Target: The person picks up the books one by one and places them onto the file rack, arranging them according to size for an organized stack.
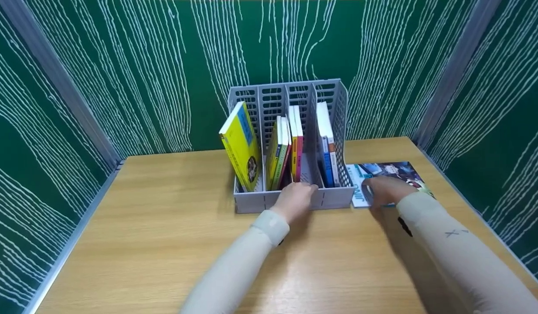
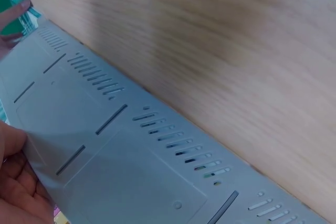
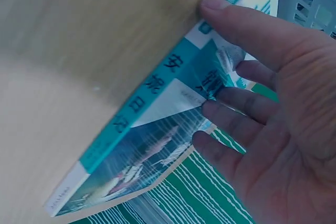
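A grey file rack (image 1: 251, 203) with four upright compartments stands on the table. My left hand (image 1: 294, 199) grips its front rim; in the left wrist view the fingers (image 2: 21, 182) bend at the top edge of the slotted front panel. To the right of the rack a glossy book (image 1: 384, 168) with a teal spine lies flat. My right hand (image 1: 389, 190) is over this book. In the right wrist view its thumb (image 3: 231, 17) lies across the spine edge, while the spread fingers (image 3: 231, 116) touch the cover.
A large yellow book (image 1: 243, 148) leans in the leftmost compartment. Several thinner books (image 1: 283, 152) stand in the middle compartments, and white-edged books (image 1: 326, 144) in the rightmost. Behind the wooden table (image 1: 164, 244) rises a green wall (image 1: 216, 65) with white lines.
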Motion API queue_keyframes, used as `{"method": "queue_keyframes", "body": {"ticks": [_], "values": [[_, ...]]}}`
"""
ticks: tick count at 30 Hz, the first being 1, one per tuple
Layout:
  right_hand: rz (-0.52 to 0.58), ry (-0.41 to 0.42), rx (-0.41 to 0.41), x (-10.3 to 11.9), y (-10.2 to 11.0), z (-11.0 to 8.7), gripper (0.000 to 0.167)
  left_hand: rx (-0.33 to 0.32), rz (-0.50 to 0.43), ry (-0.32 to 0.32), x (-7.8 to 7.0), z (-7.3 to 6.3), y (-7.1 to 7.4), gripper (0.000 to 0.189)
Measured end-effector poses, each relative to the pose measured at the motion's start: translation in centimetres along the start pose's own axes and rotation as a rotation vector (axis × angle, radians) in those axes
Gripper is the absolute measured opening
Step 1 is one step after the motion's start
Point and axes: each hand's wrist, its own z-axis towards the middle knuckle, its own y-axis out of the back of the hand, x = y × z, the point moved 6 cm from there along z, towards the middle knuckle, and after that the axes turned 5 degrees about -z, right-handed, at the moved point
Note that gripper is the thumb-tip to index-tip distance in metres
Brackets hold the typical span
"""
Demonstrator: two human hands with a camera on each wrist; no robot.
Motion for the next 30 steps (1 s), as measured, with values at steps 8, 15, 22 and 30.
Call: {"method": "queue_keyframes", "body": {"ticks": [8, 15, 22, 30], "values": [[-0.235, 0.096, -0.054, 1.7, 0.4, 0.3, 0.035, -0.044, 0.049, -0.034, -0.3, 0.0, 0.1, 0.032], [-0.324, 0.112, -0.038, 2.4, -0.3, 0.4, 0.018, -0.017, 0.031, 0.000, -0.1, 0.1, 0.4, 0.033], [-0.222, 0.133, -0.118, 1.9, -0.9, 0.3, 0.027, 0.006, 0.012, 0.021, -0.1, 0.0, -0.2, 0.034], [-0.186, 0.105, -0.232, 1.4, 0.5, 0.0, 0.039, 0.015, 0.006, 0.037, 0.1, 0.1, -0.3, 0.033]]}}
